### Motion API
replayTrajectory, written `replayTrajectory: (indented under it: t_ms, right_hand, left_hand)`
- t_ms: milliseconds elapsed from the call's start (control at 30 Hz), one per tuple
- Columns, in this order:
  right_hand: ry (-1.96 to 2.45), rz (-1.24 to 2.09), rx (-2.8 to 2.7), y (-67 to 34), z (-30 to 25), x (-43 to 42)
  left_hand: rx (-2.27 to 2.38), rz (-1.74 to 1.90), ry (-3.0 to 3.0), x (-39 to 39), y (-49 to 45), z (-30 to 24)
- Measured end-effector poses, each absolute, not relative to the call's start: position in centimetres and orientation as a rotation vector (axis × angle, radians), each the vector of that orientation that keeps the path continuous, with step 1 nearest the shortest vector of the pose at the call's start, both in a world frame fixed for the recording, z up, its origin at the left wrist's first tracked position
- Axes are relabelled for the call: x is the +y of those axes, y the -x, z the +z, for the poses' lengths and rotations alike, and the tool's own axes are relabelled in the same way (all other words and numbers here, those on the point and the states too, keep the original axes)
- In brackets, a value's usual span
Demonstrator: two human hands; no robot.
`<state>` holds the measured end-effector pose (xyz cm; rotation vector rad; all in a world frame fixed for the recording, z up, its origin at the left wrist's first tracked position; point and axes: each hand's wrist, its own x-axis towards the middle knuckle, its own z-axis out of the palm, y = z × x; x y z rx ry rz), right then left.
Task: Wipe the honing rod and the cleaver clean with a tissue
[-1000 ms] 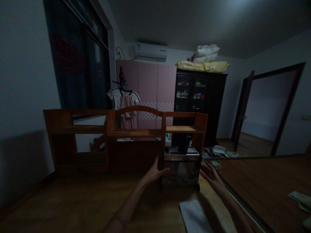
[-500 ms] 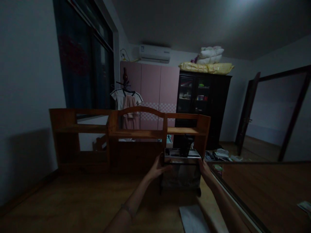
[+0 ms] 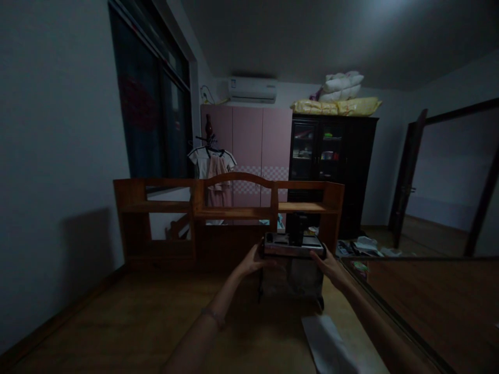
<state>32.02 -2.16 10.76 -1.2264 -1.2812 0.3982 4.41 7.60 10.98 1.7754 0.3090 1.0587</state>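
Observation:
A box-shaped appliance (image 3: 294, 278) with a shiny metal top and dark feet stands on the wooden tabletop (image 3: 128, 317). Its exact kind is too dark to make out. An upright black block (image 3: 296, 228) sits on the metal top. My left hand (image 3: 253, 261) grips the appliance's upper left end, with the thumb lying across the front. At the upper right end, my right hand (image 3: 329, 265) is closed round the corner, its thumb against the front edge. A white sheet of paper (image 3: 329, 343) lies in front, near my right forearm.
Behind the appliance runs a low wooden shelf unit (image 3: 234, 213). A wall borders the tabletop on the left. To the right, beyond the table's edge, are a brown surface (image 3: 436, 296) and assorted items (image 3: 362, 246) on the floor. Wardrobes and a door stand further back.
The view has swung slightly left, so the room appears further right. My hands stay on the appliance, whose metal top now shows more of its front edge. My right thumb shows there now.

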Motion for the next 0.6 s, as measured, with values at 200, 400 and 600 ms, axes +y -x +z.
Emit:
replayTrajectory:
  t_ms: [200,400,600]
  right_hand:
    - [1.083,0.391,-1.341,-23.9,12.8,0.5]
    - [0.925,0.503,-1.394,-13.7,14.3,4.3]
    - [0.846,0.606,-1.392,-4.4,12.3,7.9]
  left_hand:
    - [0.445,1.087,-1.79,7.7,4.1,13.5]
    - [0.695,1.125,-1.826,8.1,14.7,16.3]
    - [1.065,1.042,-1.782,9.0,24.3,16.4]
